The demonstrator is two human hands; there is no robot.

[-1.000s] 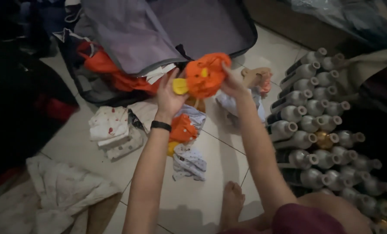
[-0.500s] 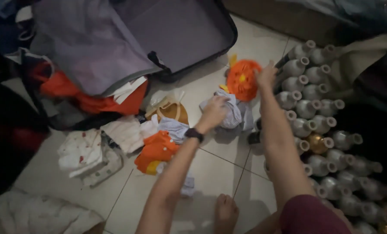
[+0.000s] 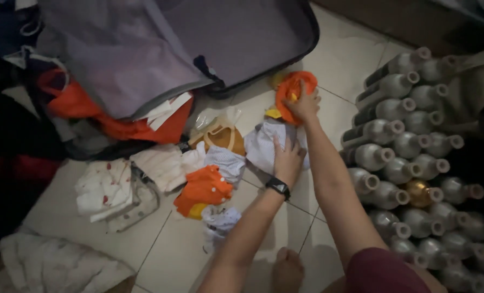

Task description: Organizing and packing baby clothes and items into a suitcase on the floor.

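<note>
My right hand (image 3: 305,104) presses an orange and yellow baby garment (image 3: 291,89) down on the tiled floor beside the open suitcase (image 3: 236,32). My left hand (image 3: 288,158), with a black band on its wrist, rests flat on a pale crumpled cloth (image 3: 263,144) just below the orange garment. An orange folded garment (image 3: 203,188) and a white dotted one (image 3: 218,223) lie to the left of my left arm.
Small folded white clothes (image 3: 109,190) lie on the floor at left. Red-orange fabric (image 3: 122,122) spills from the suitcase. Several rows of silver bottles (image 3: 410,163) lie on their sides at right. A white cloth (image 3: 57,266) sits at bottom left. My bare foot (image 3: 288,268) is below.
My right hand carried the orange garment from mid-air down onto the floor near the suitcase. My left hand let go of it and dropped onto the pale cloth.
</note>
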